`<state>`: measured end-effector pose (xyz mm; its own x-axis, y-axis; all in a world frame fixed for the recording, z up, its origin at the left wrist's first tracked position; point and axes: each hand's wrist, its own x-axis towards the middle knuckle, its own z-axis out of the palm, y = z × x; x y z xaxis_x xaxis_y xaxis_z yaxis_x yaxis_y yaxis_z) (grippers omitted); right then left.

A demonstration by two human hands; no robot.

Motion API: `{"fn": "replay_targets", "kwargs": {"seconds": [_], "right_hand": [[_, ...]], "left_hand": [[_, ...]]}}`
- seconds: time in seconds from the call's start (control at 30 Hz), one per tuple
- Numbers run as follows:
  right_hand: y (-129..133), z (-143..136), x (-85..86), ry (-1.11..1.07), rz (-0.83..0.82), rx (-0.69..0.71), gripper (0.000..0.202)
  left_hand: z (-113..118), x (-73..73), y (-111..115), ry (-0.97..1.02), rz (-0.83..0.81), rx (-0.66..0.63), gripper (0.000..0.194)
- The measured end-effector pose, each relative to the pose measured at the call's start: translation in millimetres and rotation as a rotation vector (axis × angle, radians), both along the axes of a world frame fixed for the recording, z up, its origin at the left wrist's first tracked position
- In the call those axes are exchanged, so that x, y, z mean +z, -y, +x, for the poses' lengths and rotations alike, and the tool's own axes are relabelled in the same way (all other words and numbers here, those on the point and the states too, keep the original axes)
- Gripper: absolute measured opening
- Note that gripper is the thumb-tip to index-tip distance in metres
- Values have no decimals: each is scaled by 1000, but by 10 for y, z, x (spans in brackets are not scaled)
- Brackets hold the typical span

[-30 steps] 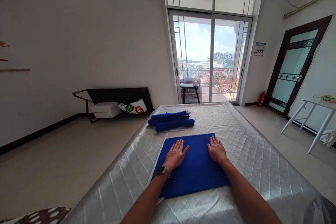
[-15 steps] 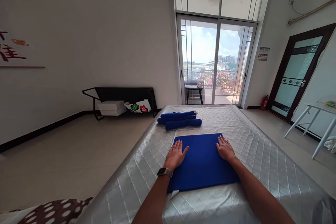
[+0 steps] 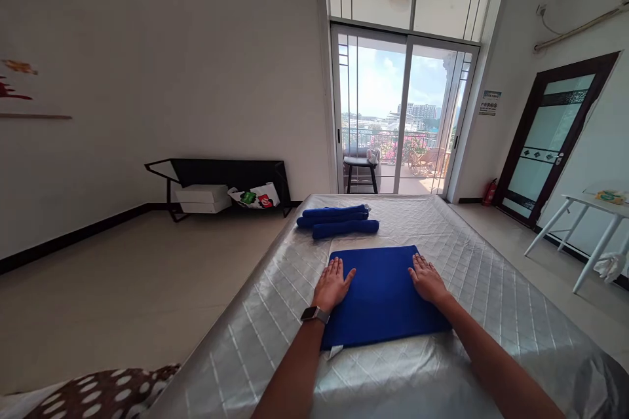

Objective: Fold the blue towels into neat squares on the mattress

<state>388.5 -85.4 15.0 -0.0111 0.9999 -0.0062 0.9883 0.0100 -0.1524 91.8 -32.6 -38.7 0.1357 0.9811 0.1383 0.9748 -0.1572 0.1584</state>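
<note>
A folded blue towel (image 3: 381, 301) lies flat as a rectangle on the silvery quilted mattress (image 3: 491, 314), with a small white tag showing at its near left corner. My left hand (image 3: 333, 285), with a watch on the wrist, rests on the towel's left edge, fingers stretched out and thumb apart. On its right edge, near the far corner, my right hand (image 3: 426, 277) lies flat with its fingers extended. Beyond the towel sit several rolled blue towels (image 3: 339, 220), one in front of the others.
A brown polka-dot cloth (image 3: 98, 396) is at the lower left. By the wall stands a black bench (image 3: 226, 173) with white boxes (image 3: 202, 198) beneath. A white table (image 3: 597, 203) and a fire extinguisher (image 3: 490, 192) are on the right, and sliding glass doors (image 3: 373, 111) at the back.
Both hands stay flat on the towel's side edges, with hardly any movement. The view has shifted slightly.
</note>
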Motion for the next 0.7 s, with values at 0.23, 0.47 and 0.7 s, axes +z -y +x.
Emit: {"fn": "replay_targets", "kwargs": {"seconds": [0.23,0.47,0.7], "right_hand": [[146,34,-67,-20,-35,-3,65],[147,-12,-50,-89,-22,-3,64],[155,14,-75,-99,-18,32,62]], "left_hand": [[-172,32,3,-30,-12,-17,83],[272,145,111,0,58,-272,73],[1372,60,343,15,90,-644,67]]}}
